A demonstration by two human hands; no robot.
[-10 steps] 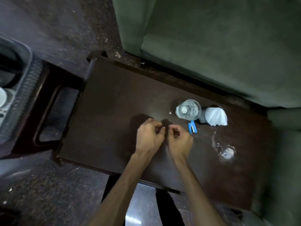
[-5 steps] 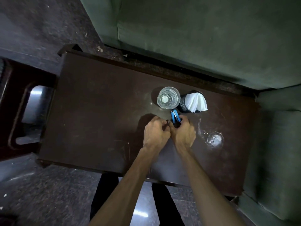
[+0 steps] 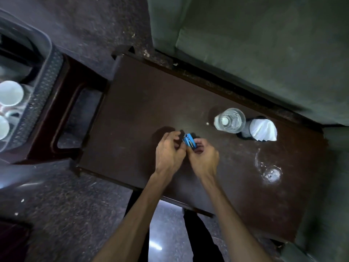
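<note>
A small blue stapler is held above the dark wooden table. My right hand grips its lower end, fingers curled round it. My left hand is close against the stapler's left side with curled fingers; whether it pinches something small is hidden. Both hands hover over the table's middle, near its front edge.
A clear water bottle and a dark holder with white napkins stand at the table's back right. An upturned clear glass lies right. A green sofa is behind. A tray with white cups sits far left.
The blue stapler lay on the table beside the bottle one second ago; my right hand took it and brought it up between both hands. The view has shifted.
</note>
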